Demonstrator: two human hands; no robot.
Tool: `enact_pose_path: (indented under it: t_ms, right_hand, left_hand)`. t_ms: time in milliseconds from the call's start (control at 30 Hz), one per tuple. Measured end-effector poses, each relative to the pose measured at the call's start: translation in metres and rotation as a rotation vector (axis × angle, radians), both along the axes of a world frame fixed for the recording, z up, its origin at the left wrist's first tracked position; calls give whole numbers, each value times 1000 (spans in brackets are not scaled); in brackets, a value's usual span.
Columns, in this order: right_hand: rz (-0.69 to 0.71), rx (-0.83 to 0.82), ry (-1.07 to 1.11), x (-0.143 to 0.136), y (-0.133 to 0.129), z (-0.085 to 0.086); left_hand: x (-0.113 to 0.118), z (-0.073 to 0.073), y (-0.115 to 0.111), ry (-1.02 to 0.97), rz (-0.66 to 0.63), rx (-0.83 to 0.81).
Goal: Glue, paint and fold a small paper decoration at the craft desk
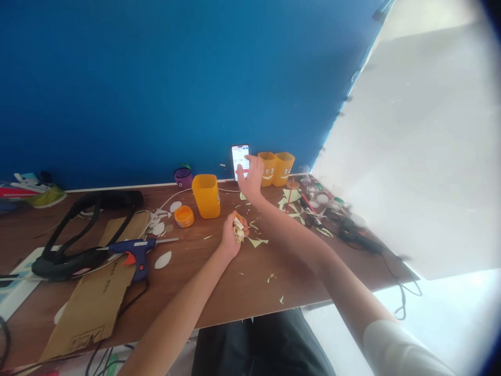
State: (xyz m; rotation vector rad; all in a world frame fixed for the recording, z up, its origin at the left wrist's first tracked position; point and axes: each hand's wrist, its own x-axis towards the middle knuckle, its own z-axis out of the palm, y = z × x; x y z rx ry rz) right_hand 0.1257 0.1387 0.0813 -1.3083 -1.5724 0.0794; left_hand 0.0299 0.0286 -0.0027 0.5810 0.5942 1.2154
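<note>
My left hand [230, 237] is closed around a bunch of crumpled pale paper scraps [238, 230], just above the middle of the table. Reaching farther forward, my right hand [251, 175] has its fingers apart in front of a phone [240, 156] propped upright against the blue wall. The phone's lit screen shows a timer, and my fingers cover part of it; whether they touch the glass I cannot tell. An orange-yellow cup [206, 197] stands to the left, beyond my left hand. Loose paper scraps [257, 242] lie on the tabletop beside that hand.
Two yellow cups with smiling faces [275, 169] stand at the wall. An orange tub [183, 216], a purple pot [183, 178], a blue glue gun [136, 250], cardboard [94, 297] and a black strap frame [62, 263] are leftward. Pencils, cables and clutter [323, 203] lie rightward.
</note>
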Motion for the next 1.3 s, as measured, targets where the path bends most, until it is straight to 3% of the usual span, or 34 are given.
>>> enact_pose_path:
  t_ms: [100,133,267,367,467,600,667,767,933,1200,1300]
  right_hand:
    - [375,-47,-131,-36,-17,26]
    - [429,-66,-222,-47,-21,32]
    - [319,-260,-542,-80,-30,37]
    - [291,-354,-622,-86,-32,38]
    - [298,-319,-544,-80,-25,50]
    - [273,-136,-361,-68,6,64]
    - [223,-106,-349,-64,26,61]
    - [164,-185,-367,-61,45,43]
    - [62,-263,-334,-58,51,21]
    - [74,-389,-482,-49,58,24]
    - [139,-418,-490,-42,61,30]
  left_hand:
    - [0,-3,1,-6,1,13]
    - [0,-4,1,-7,5,21]
    - [0,-9,3,5,28,17]
    - [0,-9,3,0,22,12]
    - [1,-5,1,-16,18,16]
    - [1,-1,0,-22,10,8]
    - [1,0,-1,-31,6,1]
    - [1,-2,0,-40,7,-6]
    - [1,-3,0,-29,-1,-4]
    - [1,0,-2,-27,4,-8]
    - [1,0,-2,-25,2,-8]
